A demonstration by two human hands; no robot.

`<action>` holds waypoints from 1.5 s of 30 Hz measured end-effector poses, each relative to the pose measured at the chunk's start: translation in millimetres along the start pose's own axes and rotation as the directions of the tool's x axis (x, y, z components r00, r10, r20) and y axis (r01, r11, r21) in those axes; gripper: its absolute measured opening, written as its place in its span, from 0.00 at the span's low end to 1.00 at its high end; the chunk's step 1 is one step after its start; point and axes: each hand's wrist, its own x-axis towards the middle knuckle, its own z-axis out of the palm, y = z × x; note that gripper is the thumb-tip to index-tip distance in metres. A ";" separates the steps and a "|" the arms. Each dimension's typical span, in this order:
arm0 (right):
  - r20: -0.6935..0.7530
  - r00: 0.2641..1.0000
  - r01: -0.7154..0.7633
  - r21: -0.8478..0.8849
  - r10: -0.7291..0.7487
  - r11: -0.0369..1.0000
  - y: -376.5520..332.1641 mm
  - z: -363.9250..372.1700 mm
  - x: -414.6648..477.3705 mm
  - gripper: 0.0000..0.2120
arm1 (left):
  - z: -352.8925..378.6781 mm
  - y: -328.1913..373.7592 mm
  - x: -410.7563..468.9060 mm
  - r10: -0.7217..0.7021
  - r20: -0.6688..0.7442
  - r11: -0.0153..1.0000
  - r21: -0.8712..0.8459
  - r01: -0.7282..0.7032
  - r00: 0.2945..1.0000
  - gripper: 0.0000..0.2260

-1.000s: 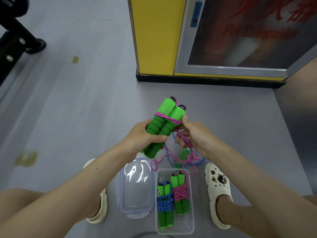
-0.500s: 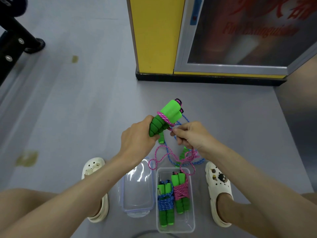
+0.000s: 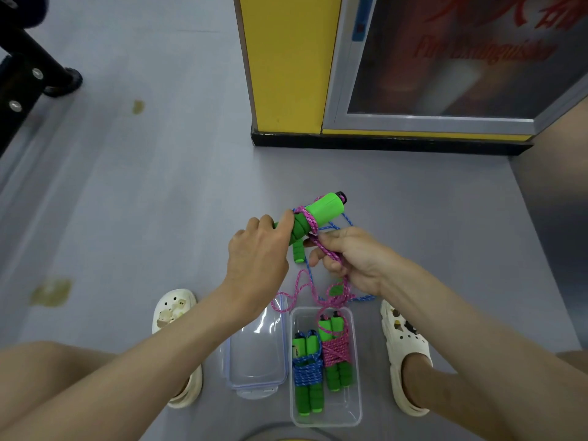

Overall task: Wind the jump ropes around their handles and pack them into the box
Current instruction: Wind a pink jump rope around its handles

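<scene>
Nearest, the clear box [image 3: 325, 420] held a blue-wound rope [image 3: 307, 374] and a pink-wound one [image 3: 336, 351], with the lid [image 3: 257, 354] lying just left. Loose pink cord [image 3: 339, 300] trailed above the box, tangled with blue cord [image 3: 362, 299] whose handle was mostly hidden behind the right wrist. The right hand [image 3: 353, 259] pinched the pink cord; the left hand [image 3: 257, 259] gripped the green handles [image 3: 324, 210], covering their lower parts, with cord wrapped just beyond its fingers.

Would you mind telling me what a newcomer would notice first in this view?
The bright green handles, held mid-frame by the left hand while the right hand pinches the pink rope looped round them, catch the eye first. Below, a clear box on the floor holds a blue-wound bundle and a pink-wound bundle.
</scene>
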 end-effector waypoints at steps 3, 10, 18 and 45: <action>-0.039 0.999 -0.003 -0.093 -0.001 0.996 0.7 0.1 -0.5 0.10 | 0.7 0.9 -0.1 -0.069 0.096 0.997 -0.011 0.071 0.993 0.22; -0.151 0.901 0.153 -0.765 -0.406 0.626 9.0 -6.2 -1.2 0.05 | 0.3 5.0 -1.1 -0.040 0.108 0.999 -0.001 0.041 0.993 0.24; -0.107 0.992 0.043 -0.200 -0.065 0.979 1.3 -5.0 -4.3 0.09 | -4.1 3.5 1.5 -0.042 0.037 0.999 -0.017 0.043 0.998 0.25; 0.023 0.985 0.172 -0.060 -0.171 0.983 -8.6 -16.7 -6.4 0.24 | -15.7 -8.2 17.0 -0.037 0.589 0.298 -0.765 0.571 0.808 0.18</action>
